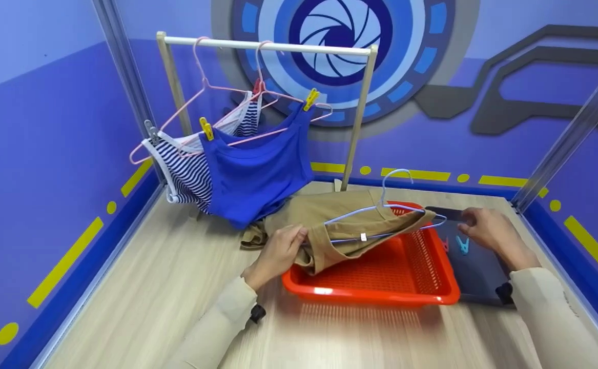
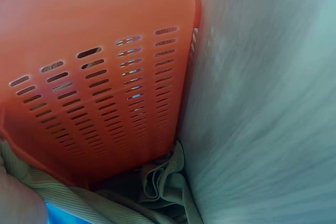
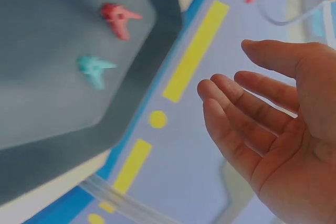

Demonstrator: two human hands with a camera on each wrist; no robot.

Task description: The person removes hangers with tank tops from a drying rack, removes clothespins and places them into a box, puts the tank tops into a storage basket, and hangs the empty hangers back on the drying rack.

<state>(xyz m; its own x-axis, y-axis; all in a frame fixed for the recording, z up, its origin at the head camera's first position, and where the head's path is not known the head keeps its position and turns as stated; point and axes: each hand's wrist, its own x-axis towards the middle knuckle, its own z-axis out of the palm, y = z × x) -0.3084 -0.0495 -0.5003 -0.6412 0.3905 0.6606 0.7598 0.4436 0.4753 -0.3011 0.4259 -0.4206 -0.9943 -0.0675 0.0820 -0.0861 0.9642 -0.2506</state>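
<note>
A tan garment (image 1: 324,210), likely a tank top, lies over the red basket (image 1: 370,294) with a blue hanger (image 1: 352,212) inside its neckline. My left hand (image 1: 281,251) pinches its left shoulder at the basket's left side. In the left wrist view, the hand's edge and folds of the tan cloth (image 2: 163,182) show at the bottom. My right hand (image 1: 491,233) hovers over the dark grey tray (image 1: 483,277), fingers loosely bent with nothing between them. A teal clothespin (image 1: 462,245) and a red clothespin (image 1: 445,244) lie in that tray, apart from the hand.
Behind the basket stands a rack with a white rod (image 1: 299,47). From it, pink hangers carry a striped top (image 1: 183,164) and a blue top (image 1: 258,174), held by clothespins, including a yellow one (image 1: 206,128). Purple walls enclose the wooden table (image 1: 140,292).
</note>
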